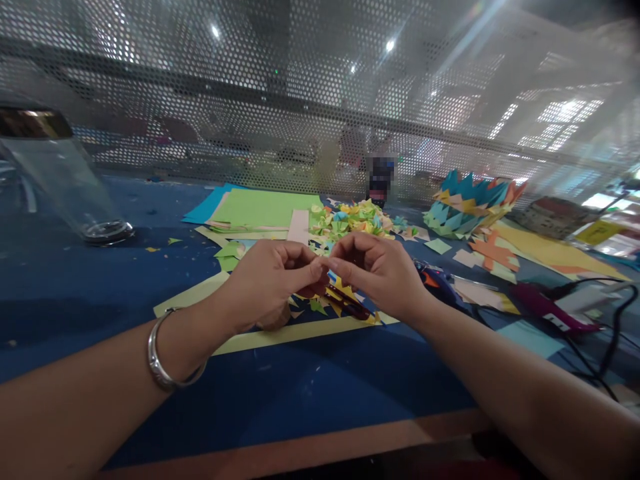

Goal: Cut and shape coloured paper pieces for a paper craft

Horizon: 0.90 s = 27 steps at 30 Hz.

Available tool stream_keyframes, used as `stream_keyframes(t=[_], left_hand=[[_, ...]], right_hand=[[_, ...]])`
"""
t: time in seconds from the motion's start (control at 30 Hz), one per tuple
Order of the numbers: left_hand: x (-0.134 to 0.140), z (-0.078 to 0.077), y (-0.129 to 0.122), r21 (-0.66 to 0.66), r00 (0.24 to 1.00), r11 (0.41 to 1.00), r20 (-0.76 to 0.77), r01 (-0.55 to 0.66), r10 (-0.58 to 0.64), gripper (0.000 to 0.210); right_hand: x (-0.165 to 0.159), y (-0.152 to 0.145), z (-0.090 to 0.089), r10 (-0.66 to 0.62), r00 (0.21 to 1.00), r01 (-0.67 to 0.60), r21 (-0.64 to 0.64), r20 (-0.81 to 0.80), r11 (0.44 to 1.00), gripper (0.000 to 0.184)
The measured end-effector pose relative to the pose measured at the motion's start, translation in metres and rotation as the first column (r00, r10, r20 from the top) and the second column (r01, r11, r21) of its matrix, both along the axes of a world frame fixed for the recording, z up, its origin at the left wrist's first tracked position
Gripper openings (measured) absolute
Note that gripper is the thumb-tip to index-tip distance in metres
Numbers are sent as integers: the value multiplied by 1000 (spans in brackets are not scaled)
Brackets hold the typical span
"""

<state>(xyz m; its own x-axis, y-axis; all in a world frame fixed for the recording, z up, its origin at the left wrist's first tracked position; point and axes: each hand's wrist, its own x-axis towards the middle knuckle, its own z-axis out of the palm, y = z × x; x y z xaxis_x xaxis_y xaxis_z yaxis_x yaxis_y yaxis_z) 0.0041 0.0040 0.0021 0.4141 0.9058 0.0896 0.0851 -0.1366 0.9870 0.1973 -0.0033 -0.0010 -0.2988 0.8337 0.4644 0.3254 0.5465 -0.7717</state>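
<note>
My left hand (273,280) and my right hand (380,273) meet above the blue table, thumbs and fingertips pressed together. Whatever is pinched between them is too small or hidden to make out. Below the fingers lie dark-handled scissors (350,305), partly covered by my hands, among small yellow and green paper scraps (317,305). A pale yellow paper strip (285,337) runs under my wrists. Just beyond the fingers is a heap of small folded paper pieces (360,219) in yellow, green and blue.
Green paper sheets (273,208) are stacked at the back, near a metal mesh panel (240,100). A glass bottle (75,180) stands at left. On the right are a zigzag paper ring (463,203), a magenta tool (553,310) and black cables (613,347).
</note>
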Motion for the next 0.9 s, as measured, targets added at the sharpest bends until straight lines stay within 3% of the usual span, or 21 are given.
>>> stream_keyframes(t=[0.1,0.23,0.47,0.53,0.67,0.77,0.9], left_hand=[[0,0,0,-11,999,1000,-32,11,-11,11],[-1,-1,0,155,997,988,-82,9,4,12],[-8,-1,7,285,980,955,-155,-79,127,20],[-10,-1,10,307,975,941,-126,-139,185,22],[-10,-2,11,355,968,923,-135,-151,211,21],[-9,-5,10,379,969,920,-169,-103,178,19],[-9,-8,10,372,971,923,-167,-97,170,18]], right_hand=[[2,2,2,-18,1000,17,-40,-20,999,27],[3,2,5,6,1000,-6,-71,2,997,25],[12,12,3,14,982,0,-77,189,997,18],[16,18,0,-70,928,83,-18,367,996,14],[17,27,-11,-190,723,203,59,664,977,16],[14,29,-16,-209,660,238,63,722,969,17],[13,30,-17,-226,645,295,35,730,955,9]])
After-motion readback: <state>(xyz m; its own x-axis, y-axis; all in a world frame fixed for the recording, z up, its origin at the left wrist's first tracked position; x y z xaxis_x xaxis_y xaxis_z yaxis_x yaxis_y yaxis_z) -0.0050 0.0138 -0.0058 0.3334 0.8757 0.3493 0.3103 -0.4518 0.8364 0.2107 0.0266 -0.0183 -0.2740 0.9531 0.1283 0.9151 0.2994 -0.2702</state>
